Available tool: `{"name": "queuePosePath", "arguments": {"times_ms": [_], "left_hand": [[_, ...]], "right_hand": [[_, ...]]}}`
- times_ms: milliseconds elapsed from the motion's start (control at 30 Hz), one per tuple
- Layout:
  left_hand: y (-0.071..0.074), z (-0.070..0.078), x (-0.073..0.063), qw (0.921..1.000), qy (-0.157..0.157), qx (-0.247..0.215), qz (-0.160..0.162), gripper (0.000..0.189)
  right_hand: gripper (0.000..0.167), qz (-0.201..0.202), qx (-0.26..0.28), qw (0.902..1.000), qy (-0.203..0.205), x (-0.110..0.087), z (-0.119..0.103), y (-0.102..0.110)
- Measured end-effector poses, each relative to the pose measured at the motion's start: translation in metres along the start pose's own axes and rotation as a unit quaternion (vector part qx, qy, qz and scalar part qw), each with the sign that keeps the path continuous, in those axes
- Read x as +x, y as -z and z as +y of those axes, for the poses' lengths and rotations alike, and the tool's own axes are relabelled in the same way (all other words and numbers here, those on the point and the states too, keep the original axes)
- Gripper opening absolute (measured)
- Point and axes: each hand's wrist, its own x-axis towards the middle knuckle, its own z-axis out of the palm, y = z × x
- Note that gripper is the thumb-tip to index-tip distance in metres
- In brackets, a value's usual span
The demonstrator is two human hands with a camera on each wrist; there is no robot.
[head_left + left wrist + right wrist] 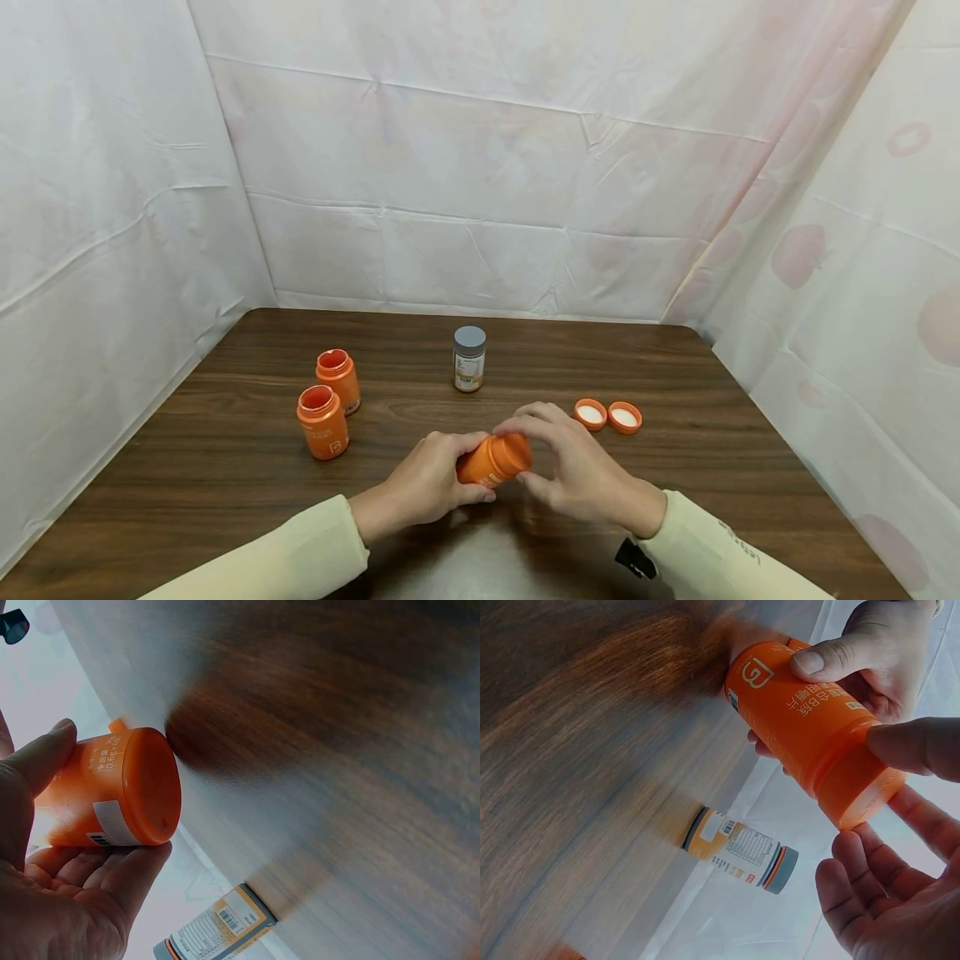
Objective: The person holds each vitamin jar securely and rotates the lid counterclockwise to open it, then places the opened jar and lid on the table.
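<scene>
Though aslant, lidded orange bottle (811, 731)

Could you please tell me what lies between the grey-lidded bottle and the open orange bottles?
The head view shows only bare tabletop between them.

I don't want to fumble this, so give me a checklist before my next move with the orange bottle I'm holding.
1. Left hand gripping the held bottle: ok.
2. Right hand fingers on its cap: ok, pinching it.
3. Cap loose or tight: cannot tell.
4. Held bottle upright: not ok, it is tilted; probably worth righting if anything is inside.
5. Front open bottle and rear open bottle standing: ok, both upright.
6. Near loose cap and far loose cap on the table: ok, white insides up.
</scene>
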Motion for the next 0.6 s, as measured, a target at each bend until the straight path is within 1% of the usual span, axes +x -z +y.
{"name": "queuePosePath", "arguments": {"times_ms": [100, 200, 433, 600], "left_hand": [[-0.0002, 0.0003, 0.0002, 1.0, 0.0, -0.002, 0.001, 0.04], [0.0002, 0.0009, 0.0001, 1.0, 0.0, -0.006, 0.001, 0.037], [0.0009, 0.0019, 0.0, 0.9999, 0.005, -0.013, -0.004, 0.038], [0.0012, 0.0022, -0.0001, 0.9998, 0.006, -0.016, -0.007, 0.04]], "right_hand": [[0.059, 0.003, 0.004, 1.0, 0.004, -0.0002, 0.0003, -0.0008], [0.057, 0.006, 0.006, 0.9999, -0.009, 0.0001, -0.0002, -0.0011], [0.05, 0.017, -0.018, 0.9963, -0.082, 0.0004, -0.0032, -0.0004], [0.049, 0.018, -0.04, 0.9924, -0.115, 0.0006, -0.0053, -0.0004]]}}
